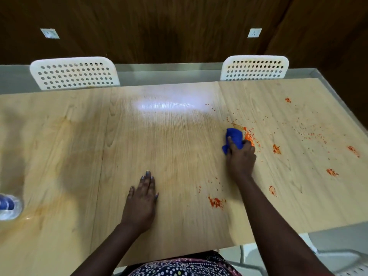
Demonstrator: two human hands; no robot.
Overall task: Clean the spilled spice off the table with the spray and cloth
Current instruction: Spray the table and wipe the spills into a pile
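My right hand (241, 156) grips a bunched blue cloth (234, 137) and presses it on the light wooden table (159, 146). A heap of red-orange spice (249, 136) lies right beside the cloth. More spice is scattered in small patches over the right half of the table, such as one patch (216, 202) near the front and another (276, 149) to the right. My left hand (142, 198) lies flat on the table with straight fingers and holds nothing. The spray bottle (9, 206) stands at the far left edge, only partly in view.
Two white perforated chairs, one (73, 73) at the left and one (254, 67) at the right, stand at the table's far side. Faint orange smears mark the table's left part. Another white chair (342, 259) shows at the lower right.
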